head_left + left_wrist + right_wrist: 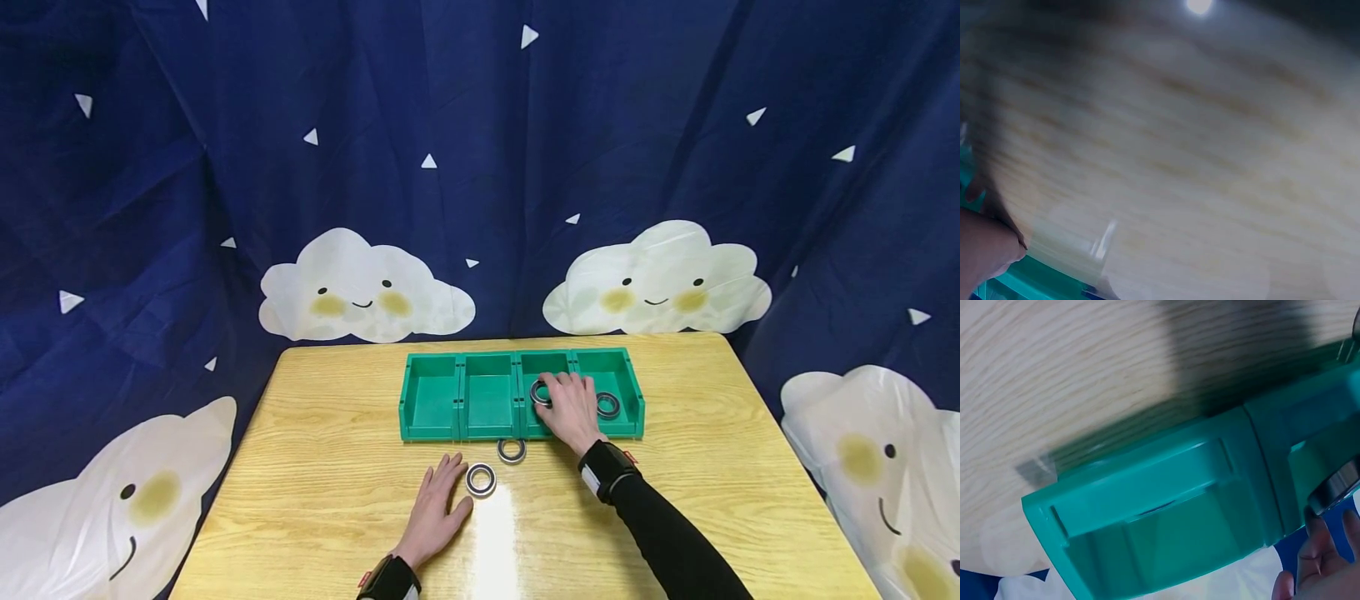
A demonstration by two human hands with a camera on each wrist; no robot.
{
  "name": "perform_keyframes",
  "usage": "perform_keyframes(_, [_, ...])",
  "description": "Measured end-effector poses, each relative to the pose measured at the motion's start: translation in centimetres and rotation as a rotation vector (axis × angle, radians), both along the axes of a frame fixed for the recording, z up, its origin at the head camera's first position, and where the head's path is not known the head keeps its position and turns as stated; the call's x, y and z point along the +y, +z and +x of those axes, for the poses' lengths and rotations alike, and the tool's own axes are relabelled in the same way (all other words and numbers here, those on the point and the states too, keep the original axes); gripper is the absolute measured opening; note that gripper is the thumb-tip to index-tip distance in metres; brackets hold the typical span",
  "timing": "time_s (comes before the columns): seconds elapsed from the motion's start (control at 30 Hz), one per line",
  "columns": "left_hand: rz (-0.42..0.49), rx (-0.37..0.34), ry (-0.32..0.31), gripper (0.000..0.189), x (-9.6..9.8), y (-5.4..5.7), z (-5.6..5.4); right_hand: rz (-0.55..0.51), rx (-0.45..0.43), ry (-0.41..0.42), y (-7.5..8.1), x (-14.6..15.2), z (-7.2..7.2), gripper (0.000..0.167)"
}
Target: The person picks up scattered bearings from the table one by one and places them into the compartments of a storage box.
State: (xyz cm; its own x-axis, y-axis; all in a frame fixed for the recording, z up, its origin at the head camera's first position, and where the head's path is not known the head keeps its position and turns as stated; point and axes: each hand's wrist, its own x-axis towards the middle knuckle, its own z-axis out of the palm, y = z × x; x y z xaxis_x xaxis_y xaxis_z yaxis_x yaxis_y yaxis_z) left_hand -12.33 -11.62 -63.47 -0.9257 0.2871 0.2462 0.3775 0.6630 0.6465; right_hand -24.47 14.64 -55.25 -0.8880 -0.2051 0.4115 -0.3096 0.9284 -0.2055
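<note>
Pinching a dark-faced bearing (537, 393) between thumb and fingers, the right hand (572, 410) lies at its 4 o'clock, inside the third compartment from the left of a green bin row (430, 433); whether the bearing touches the compartment floor I cannot tell. In the right wrist view it shows at 4 o'clock as a tilted, shiny rim (1335, 487) against the fingertips. Just past 3 o'clock from the pinched bearing, a second bearing (608, 416) lies in the fourth compartment. At 7 o'clock, a third bearing (512, 461) is on the wooden table (322, 417), right by the front of the bins, and beyond it, between 7 and 8 o'clock, lies a fourth bearing (481, 493). At 8 o'clock from that one, the left hand (435, 512) rests on the tabletop, fingers straight, thumb held apart, pinching nothing. Each wrist wears a black band (602, 471), and a black sleeve (667, 533) runs toward 5 o'clock from the right one. At 12 o'clock, behind the table, hangs a navy curtain (487, 125) with white triangles and smiling clouds (360, 283).
</note>
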Motion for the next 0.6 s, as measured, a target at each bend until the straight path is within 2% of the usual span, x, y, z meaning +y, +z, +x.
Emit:
perform_keyframes(0.43, [0.008, 0.021, -0.003, 0.051, -0.1, 0.1, 0.0, 0.114, 0.006, 0.048, -0.3, 0.1, -1.3, 0.046])
perform_keyframes(0.6, [0.002, 0.016, -0.005, 0.051, -0.1, 0.2, 0.0, 0.226, -0.066, 0.046, -0.4, -0.1, -1.8, 0.043])
